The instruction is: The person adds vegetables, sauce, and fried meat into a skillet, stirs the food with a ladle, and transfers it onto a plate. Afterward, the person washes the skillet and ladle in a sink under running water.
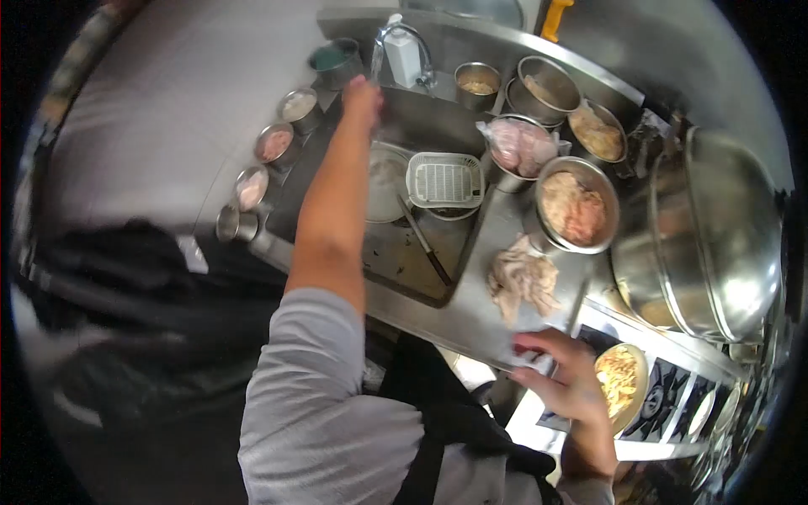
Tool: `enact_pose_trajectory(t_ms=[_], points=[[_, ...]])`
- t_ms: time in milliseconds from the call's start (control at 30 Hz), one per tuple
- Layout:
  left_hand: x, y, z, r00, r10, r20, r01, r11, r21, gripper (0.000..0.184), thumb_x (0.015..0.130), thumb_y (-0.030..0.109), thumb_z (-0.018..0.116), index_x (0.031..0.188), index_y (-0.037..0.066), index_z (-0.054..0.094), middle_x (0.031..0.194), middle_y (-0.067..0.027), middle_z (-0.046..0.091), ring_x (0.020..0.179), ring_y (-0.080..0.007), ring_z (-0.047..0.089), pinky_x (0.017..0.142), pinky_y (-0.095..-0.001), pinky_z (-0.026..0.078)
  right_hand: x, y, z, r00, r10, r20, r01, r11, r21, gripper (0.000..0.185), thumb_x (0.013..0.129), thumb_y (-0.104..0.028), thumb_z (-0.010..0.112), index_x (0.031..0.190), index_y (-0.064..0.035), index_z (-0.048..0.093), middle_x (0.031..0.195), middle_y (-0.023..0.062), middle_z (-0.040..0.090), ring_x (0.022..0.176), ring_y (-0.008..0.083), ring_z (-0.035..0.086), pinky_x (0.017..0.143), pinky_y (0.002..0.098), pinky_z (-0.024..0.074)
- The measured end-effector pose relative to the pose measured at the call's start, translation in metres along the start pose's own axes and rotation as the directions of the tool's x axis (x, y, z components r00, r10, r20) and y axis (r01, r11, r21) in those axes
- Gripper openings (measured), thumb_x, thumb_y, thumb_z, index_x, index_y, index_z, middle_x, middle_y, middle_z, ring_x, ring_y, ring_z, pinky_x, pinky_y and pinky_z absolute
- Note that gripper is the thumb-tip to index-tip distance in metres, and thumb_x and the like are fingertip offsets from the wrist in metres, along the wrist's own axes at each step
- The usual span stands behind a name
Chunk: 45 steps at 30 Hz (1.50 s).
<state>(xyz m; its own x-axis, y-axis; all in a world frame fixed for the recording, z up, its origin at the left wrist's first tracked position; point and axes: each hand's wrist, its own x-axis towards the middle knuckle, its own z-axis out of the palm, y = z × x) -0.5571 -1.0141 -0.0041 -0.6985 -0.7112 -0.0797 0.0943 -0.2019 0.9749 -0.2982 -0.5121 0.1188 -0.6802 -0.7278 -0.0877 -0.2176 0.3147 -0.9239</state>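
Observation:
My left hand (pixel 362 94) reaches far over the sink (pixel 429 273), beside the curved tap (pixel 404 27) and its stream of water. Motion blurs its fingers, so their grip is unclear. A steel pot with green inside (pixel 335 61) stands just left of it. My right hand (pixel 566 374) hovers by the counter's front corner, thumb and fingers curved and apart. A red and pale patch shows between them, too small to make out. The nearest thing on the counter is a crumpled beige cloth (pixel 523 279). In the sink are a white plastic basket (pixel 446 179) and a long-handled tool (pixel 425 244).
Several small steel pots line the sink's left side, one with pink contents (pixel 274 145). To the right stand a bowl of pale and pink food (pixel 574 206) and a bagged pink food (pixel 519 145). Large steel bowls (pixel 715 236) lean beyond. A pan of yellowish food (pixel 619 383) sits on the stove.

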Motion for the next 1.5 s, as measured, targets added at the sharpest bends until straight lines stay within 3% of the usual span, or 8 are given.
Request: enact_pose_trajectory(t_ms=[167, 233, 300, 400, 600, 1033, 1133, 1500], points=[[0.054, -0.010, 0.017, 0.987, -0.127, 0.095, 0.125, 0.992, 0.031, 0.016, 0.093, 0.020, 0.052, 0.094, 0.006, 0.058, 0.081, -0.0103, 0.060, 0.069, -0.0208, 0.061, 0.061, -0.0392, 0.050, 0.230, 0.160, 0.169, 0.905, 0.408, 0.121, -0.357, 0.882, -0.308, 0.055, 0.089, -0.038, 0.059, 0.130, -0.0009, 0.050, 0.116, 0.0251, 0.060, 0.103, 0.0357, 0.061, 0.085, 0.0385, 0.0501], [0.095, -0.087, -0.033, 0.797, 0.528, 0.293, -0.435, 0.166, 0.885, 0.030, 0.094, 0.030, 0.052, 0.092, 0.001, 0.061, 0.079, -0.0143, 0.062, 0.063, -0.0263, 0.060, 0.059, -0.0408, 0.050, 0.279, 0.258, 0.224, 0.840, 0.541, -0.045, -0.481, 0.705, -0.521, 0.058, 0.089, -0.037, 0.057, 0.134, -0.0015, 0.045, 0.118, 0.0271, 0.058, 0.109, 0.0356, 0.059, 0.088, 0.0427, 0.0489], [0.081, -0.139, -0.093, 0.982, -0.164, 0.088, 0.033, 0.621, 0.783, 0.040, 0.094, 0.034, 0.048, 0.110, -0.001, 0.059, 0.103, -0.0229, 0.063, 0.092, -0.0341, 0.063, 0.079, -0.0453, 0.049, 0.300, 0.257, 0.225, 0.464, 0.876, -0.131, -0.884, 0.467, -0.009, 0.063, 0.088, -0.037, 0.056, 0.139, -0.0034, 0.040, 0.120, 0.0272, 0.057, 0.116, 0.0359, 0.055, 0.094, 0.0457, 0.0458], [0.052, -0.253, -0.197, 1.000, -0.019, -0.017, 0.025, 0.556, 0.831, 0.037, 0.088, 0.024, 0.056, 0.114, -0.001, 0.061, 0.113, -0.0214, 0.063, 0.107, -0.0366, 0.059, 0.091, -0.0407, 0.046, 0.279, 0.493, 0.306, 0.719, 0.679, 0.147, -0.456, 0.621, -0.638, 0.051, 0.088, -0.034, 0.053, 0.130, -0.0060, 0.048, 0.114, 0.0208, 0.062, 0.098, 0.0320, 0.063, 0.078, 0.0439, 0.0519], [0.007, -0.211, -0.196, 0.891, -0.416, 0.180, 0.097, 0.562, 0.822, 0.036, 0.091, 0.019, 0.054, 0.122, 0.001, 0.057, 0.123, -0.0169, 0.060, 0.114, -0.0300, 0.057, 0.097, -0.0331, 0.043, 0.320, 0.174, 0.248, 0.654, 0.586, 0.478, -0.727, 0.315, 0.609, 0.016, 0.086, -0.027, 0.051, 0.084, -0.0110, 0.053, 0.066, 0.0046, 0.059, 0.047, 0.0156, 0.050, 0.042, 0.0307, 0.0360], [0.036, -0.179, -0.129, 0.774, -0.174, 0.608, -0.597, 0.117, 0.794, 0.059, 0.096, 0.034, 0.045, 0.149, 0.017, 0.024, 0.154, -0.0097, 0.023, 0.143, -0.0298, 0.019, 0.113, -0.0551, 0.012, 0.251, 0.044, 0.100, 0.910, 0.413, 0.034, -0.345, 0.801, -0.489, 0.037, 0.082, -0.019, 0.061, 0.111, 0.0011, 0.049, 0.081, 0.0265, 0.062, 0.073, 0.0443, 0.062, 0.065, 0.0481, 0.0507], [0.055, -0.182, -0.110, 0.981, -0.173, 0.093, 0.164, 0.982, 0.096, 0.046, 0.093, 0.034, 0.053, 0.130, 0.009, 0.046, 0.132, -0.0082, 0.048, 0.120, -0.0224, 0.044, 0.098, -0.0459, 0.034, 0.250, 0.075, 0.101, 0.860, 0.510, -0.016, -0.435, 0.715, -0.547, 0.042, 0.084, -0.018, 0.058, 0.117, 0.0019, 0.043, 0.083, 0.0263, 0.062, 0.079, 0.0436, 0.063, 0.070, 0.0492, 0.0519], [0.075, -0.178, -0.094, 0.736, -0.676, -0.048, 0.660, 0.731, -0.174, 0.033, 0.088, 0.021, 0.060, 0.117, 0.004, 0.058, 0.107, -0.0130, 0.064, 0.104, -0.0293, 0.058, 0.086, -0.0402, 0.049, 0.270, 0.134, 0.112, 0.874, 0.478, -0.086, -0.447, 0.721, -0.530, 0.037, 0.091, -0.023, 0.053, 0.121, -0.0050, 0.043, 0.099, 0.0212, 0.062, 0.082, 0.0385, 0.065, 0.069, 0.0486, 0.0523]])
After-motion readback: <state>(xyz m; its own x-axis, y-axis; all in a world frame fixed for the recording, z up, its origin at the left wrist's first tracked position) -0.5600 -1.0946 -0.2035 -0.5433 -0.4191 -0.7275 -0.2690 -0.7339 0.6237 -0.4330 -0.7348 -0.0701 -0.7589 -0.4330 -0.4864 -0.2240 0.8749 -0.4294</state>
